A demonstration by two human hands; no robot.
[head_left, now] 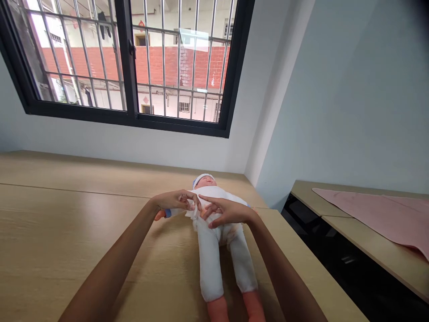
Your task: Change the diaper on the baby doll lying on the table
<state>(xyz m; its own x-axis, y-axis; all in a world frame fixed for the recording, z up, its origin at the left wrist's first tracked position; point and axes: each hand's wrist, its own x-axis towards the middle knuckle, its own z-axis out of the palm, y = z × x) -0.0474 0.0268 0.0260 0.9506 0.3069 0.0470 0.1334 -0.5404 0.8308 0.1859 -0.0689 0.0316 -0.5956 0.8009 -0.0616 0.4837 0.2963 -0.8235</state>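
Note:
A baby doll (209, 255) lies on its back on the wooden table, head away from me. It wears a white top, white trousers and a white and blue cap (202, 177). Around its hips is a white diaper (191, 213) with a ruffled edge showing on the left. My left hand (177, 200) has its fingers curled and pinched at that edge by the doll's waist. Over the belly, my right hand (229, 210) has its fingers spread apart, the fingertips close to the left hand's. What lies under the right palm is hidden.
The pale wooden table (83, 241) meets the wall below a barred window (134, 67). To the right, past a dark gap (311, 237), a second table (362, 232) carries a pink cloth (378, 214). The doll's feet end lies toward me.

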